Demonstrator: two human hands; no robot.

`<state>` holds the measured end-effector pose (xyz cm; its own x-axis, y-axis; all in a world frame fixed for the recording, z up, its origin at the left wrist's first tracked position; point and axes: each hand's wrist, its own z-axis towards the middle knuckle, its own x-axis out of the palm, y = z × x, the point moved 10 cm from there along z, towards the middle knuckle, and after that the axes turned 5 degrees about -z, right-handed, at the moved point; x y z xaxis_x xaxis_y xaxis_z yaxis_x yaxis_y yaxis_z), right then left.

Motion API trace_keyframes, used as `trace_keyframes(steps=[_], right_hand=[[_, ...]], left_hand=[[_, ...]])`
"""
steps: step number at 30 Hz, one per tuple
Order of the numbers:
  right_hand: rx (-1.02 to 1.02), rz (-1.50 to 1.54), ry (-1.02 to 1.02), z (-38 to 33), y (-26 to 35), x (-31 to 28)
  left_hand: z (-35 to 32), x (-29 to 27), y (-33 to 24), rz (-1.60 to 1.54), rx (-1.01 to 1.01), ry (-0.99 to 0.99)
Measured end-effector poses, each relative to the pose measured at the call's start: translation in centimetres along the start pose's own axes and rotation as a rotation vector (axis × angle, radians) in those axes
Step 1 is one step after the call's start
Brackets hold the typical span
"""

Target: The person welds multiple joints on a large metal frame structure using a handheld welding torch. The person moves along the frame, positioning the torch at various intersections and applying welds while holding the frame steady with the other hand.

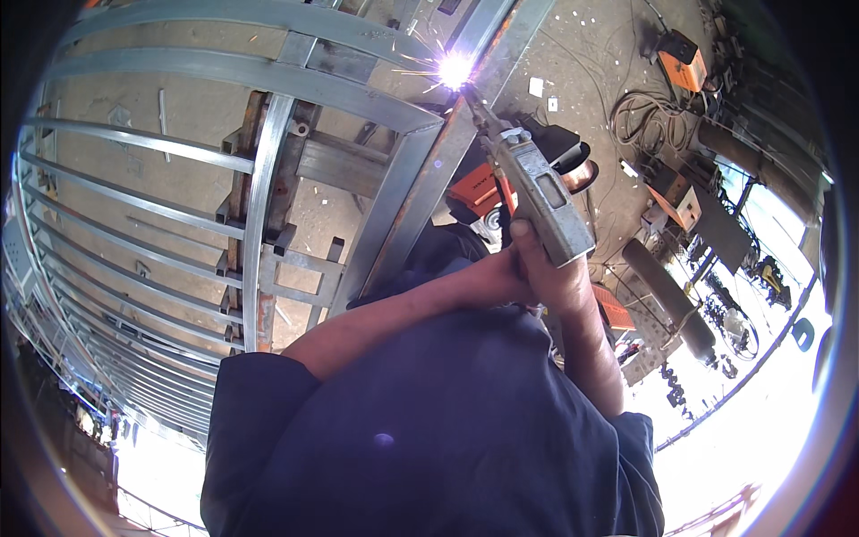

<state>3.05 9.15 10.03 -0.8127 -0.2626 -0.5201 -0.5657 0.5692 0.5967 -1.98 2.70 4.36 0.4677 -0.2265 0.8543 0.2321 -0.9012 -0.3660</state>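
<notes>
My right hand point(559, 279) is wrapped round the rear end of a grey welding gun point(526, 170), its thumb lying along the side. The gun points up and away, its tip at a bright violet-white arc point(455, 72) throwing sparks. That arc burns on a long steel beam point(420, 192), beside the corner of a galvanized steel frame point(394, 112). From the left, my left forearm crosses my body, and my left hand point(503, 276) rests against the right hand at the gun's rear. The left fingers are hidden behind the right hand and wrist.
A barred metal frame point(143, 183) spreads across the left. Orange-and-black machines point(684, 63) stand on the floor at right, near a coiled cable point(646, 121). A dark cylinder point(671, 300) lies at right. Another orange machine point(474, 190) sits below the gun, near a wire spool point(582, 176).
</notes>
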Motion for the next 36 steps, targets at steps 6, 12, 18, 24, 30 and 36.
trace_keyframes(steps=[6,12,18,24,30,36], right_hand=[[-0.112,-0.085,-0.02,-0.3,1.3,0.3],[-0.131,-0.17,-0.034,-0.6,2.6,1.3],[-0.069,-0.222,-0.033,-1.0,3.3,2.0],[-0.158,-0.288,-0.1,-1.5,4.1,2.4],[-0.136,-0.257,-0.099,-1.8,4.0,2.7],[-0.116,-0.262,-0.092,-2.1,4.2,3.0]], left_hand=[[0.1,-0.3,1.3,-0.074,0.028,0.06],[-0.4,-0.3,1.2,0.063,0.124,0.133],[-0.3,-1.0,2.4,0.017,0.207,0.194],[-0.9,-1.1,3.0,0.041,0.151,0.239],[-1.3,-0.8,2.9,0.025,0.149,0.263],[0.0,-1.4,7.8,-0.52,0.016,0.283]])
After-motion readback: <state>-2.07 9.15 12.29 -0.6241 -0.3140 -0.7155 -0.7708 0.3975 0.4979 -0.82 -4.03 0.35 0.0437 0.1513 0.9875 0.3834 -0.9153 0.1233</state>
